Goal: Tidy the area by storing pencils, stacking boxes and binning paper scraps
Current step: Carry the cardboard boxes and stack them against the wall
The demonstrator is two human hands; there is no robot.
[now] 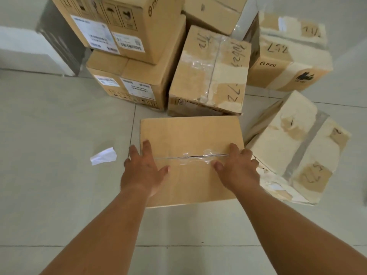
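A plain brown cardboard box (190,135) with a clear-taped seam sits low in the middle, above the tiled floor. My left hand (143,169) presses against its left edge, fingers spread and fairly straight, thumb lying on the top. My right hand (238,167) presses the right edge, thumb on top and fingers reaching over the side. A white paper scrap (103,156) lies on the floor just left of the box. No pencils are in view.
Several more cardboard boxes crowd the back: a two-high stack (127,56) at the left, a taped, handwritten box (210,72) behind the held one, and worn boxes (297,147) at the right. A white wall block (29,48) stands at the far left.
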